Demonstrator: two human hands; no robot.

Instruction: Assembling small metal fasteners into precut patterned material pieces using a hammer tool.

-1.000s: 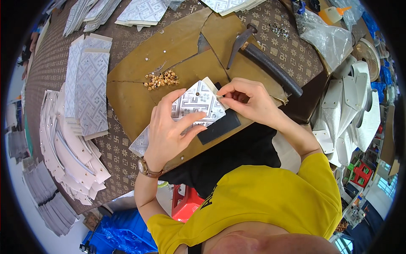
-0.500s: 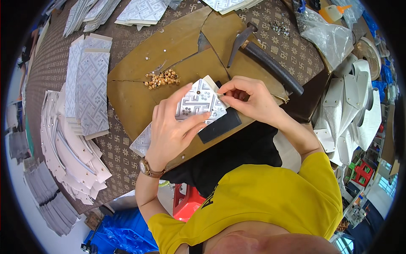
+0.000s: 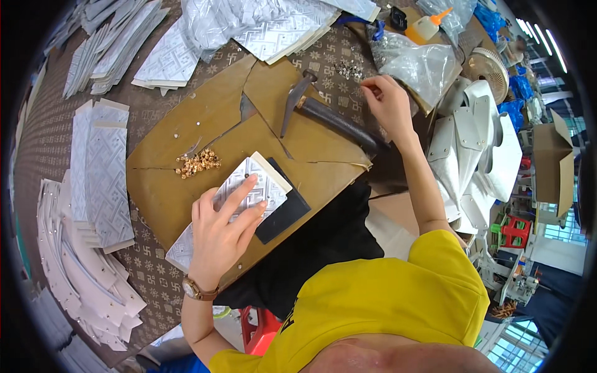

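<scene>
My left hand (image 3: 217, 233) lies over a pale panel (image 3: 233, 186) with a grey geometric pattern, thumb and index finger spread on its top. The panel rests partly on a black rectangular block (image 3: 286, 217) on a brown, cracked board (image 3: 311, 140). My right hand (image 3: 388, 105) is raised at the right, near a scatter of small silvery metal pieces (image 3: 349, 69). Its thumb and fingertips are pinched together; whatever is between them, if anything, is too small to make out. A pile of gold-coloured studs (image 3: 199, 163) sits left of the panel.
A hammer (image 3: 339, 118) with a dark handle lies across the board's right side. Stacked patterned panels (image 3: 99, 168) and pale curved strips (image 3: 87, 267) line the left. Behind are a plastic bag (image 3: 416, 65) and an orange-tipped bottle (image 3: 426, 28). White pieces (image 3: 472, 149) hang at the right.
My right hand has left the panel's edge and moved far right, beside the silvery pieces. My left hand stays on the panel, its fingers now lower against it. The whole view has shifted.
</scene>
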